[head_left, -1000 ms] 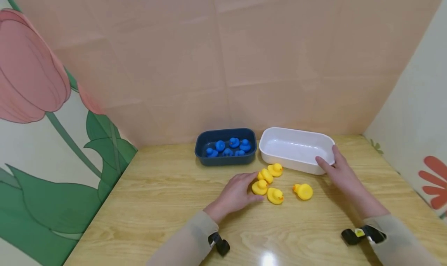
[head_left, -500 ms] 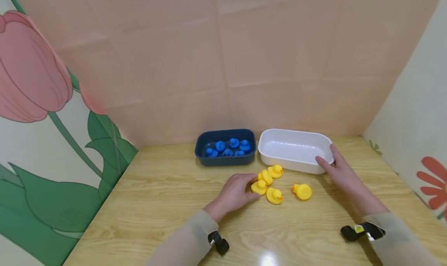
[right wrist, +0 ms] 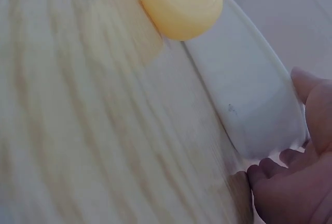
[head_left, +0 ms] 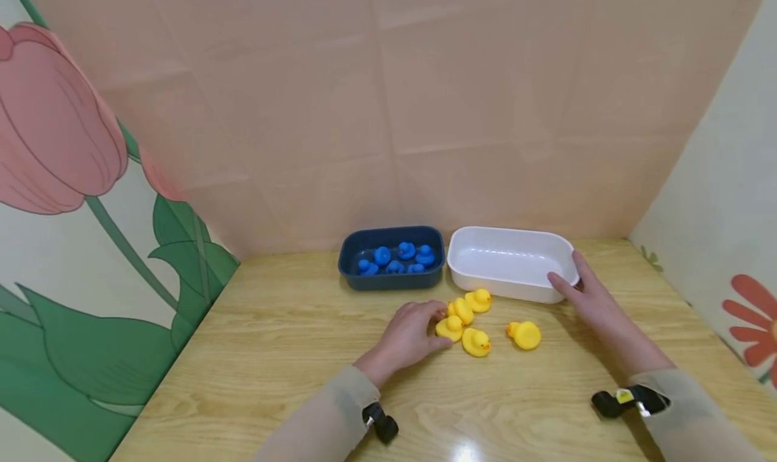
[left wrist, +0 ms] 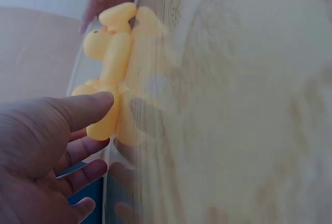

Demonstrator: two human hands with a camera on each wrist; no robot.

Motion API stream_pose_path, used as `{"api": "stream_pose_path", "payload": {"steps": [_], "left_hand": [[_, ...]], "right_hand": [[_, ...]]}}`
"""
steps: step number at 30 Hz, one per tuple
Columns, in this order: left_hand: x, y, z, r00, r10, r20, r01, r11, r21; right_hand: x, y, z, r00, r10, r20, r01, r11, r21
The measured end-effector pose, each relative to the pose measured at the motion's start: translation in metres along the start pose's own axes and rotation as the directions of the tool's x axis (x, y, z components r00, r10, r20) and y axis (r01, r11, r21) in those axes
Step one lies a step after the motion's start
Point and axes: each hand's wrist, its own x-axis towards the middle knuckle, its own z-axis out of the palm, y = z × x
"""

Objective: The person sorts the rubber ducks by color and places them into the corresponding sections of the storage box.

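Note:
In the head view several yellow rubber ducks [head_left: 475, 342] cluster on the wooden table, and one more, lying tipped with its flat base showing [head_left: 527, 336], is off to their right. My left hand [head_left: 408, 337] pinches the leftmost yellow duck [head_left: 449, 329]; the left wrist view has the thumb on its side and the index finger partly hidden behind it, other fingers spread. My right hand [head_left: 589, 300] grips the right end of a white rectangular basin [head_left: 510, 288], thumb over the rim and fingers low on the outside, as the right wrist view confirms. No ducks lie inside the basin.
Left of the white basin stands a dark blue basin [head_left: 391, 282] holding several blue rubber ducks [head_left: 405, 250]. A pinkish wall sheet [head_left: 303, 111] rises right behind both. Floral panels flank the table [head_left: 255, 354] on either side.
The left fingers have closed in slightly on the leftmost duck. The right hand stays on the basin, which sits a touch further left in view.

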Motion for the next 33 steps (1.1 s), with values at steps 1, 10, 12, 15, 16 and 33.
{"api": "stream_pose_path", "payload": {"steps": [1, 10, 12, 15, 16, 33], "left_hand": [[-0.001, 0.000, 0.000, 1.000, 0.003, 0.000, -0.003, 1.000, 0.000], [-0.009, -0.001, -0.011, 1.000, 0.002, 0.009, -0.002, 1.000, -0.004], [-0.009, 0.001, -0.016, 1.000, -0.002, -0.004, 0.002, 1.000, -0.002], [-0.008, 0.003, -0.021, 1.000, -0.015, -0.024, 0.015, 1.000, -0.004], [-0.007, 0.004, -0.023, 0.999, -0.019, -0.033, 0.018, 1.000, -0.010], [0.022, 0.024, -0.040, 0.975, -0.016, -0.220, 0.010, 1.000, -0.028]], "right_hand": [[0.000, 0.001, 0.000, 1.000, -0.002, 0.002, 0.002, 1.000, 0.000], [0.001, 0.008, 0.000, 0.999, -0.044, 0.027, 0.043, 0.998, 0.041], [0.001, 0.008, 0.001, 0.999, -0.047, 0.023, 0.046, 0.998, 0.032], [0.001, 0.008, 0.001, 0.999, -0.050, 0.013, 0.050, 0.999, 0.022], [0.001, 0.008, 0.002, 0.999, -0.050, 0.010, 0.049, 0.999, 0.021], [-0.002, 0.004, 0.003, 1.000, -0.013, 0.010, 0.012, 0.999, 0.044]]}}
